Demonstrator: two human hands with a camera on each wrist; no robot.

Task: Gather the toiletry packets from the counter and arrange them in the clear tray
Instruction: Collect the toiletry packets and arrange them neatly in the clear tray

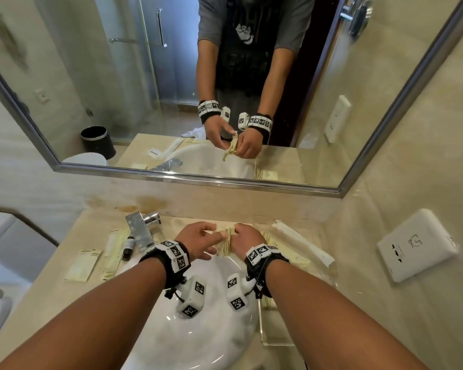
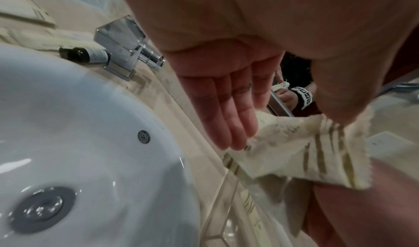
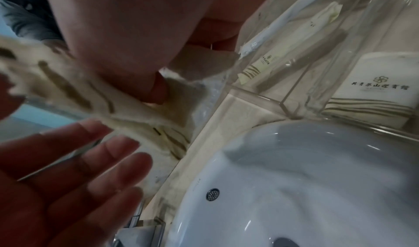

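My right hand (image 1: 241, 236) grips a bunch of cream toiletry packets (image 1: 226, 244) with gold stripes, held over the back rim of the sink. My left hand (image 1: 206, 239) is beside it with straight fingers touching the bunch (image 2: 294, 152). In the right wrist view the packets (image 3: 79, 89) hang from my right hand (image 3: 136, 53), above the left hand's flat fingers (image 3: 90, 170). The clear tray (image 1: 278, 343) stands on the counter right of the sink, and its walls (image 3: 317, 89) enclose a long white packet (image 1: 302, 241) and a square packet (image 3: 374, 89).
Left of the white sink (image 1: 198, 329) lie a flat cream packet (image 1: 83, 265), a pale tube (image 1: 112, 241) and a small dark bottle (image 1: 127, 248), next to the chrome faucet (image 1: 142, 228). A mirror runs behind the counter. On the right wall is a white plate (image 1: 414, 244).
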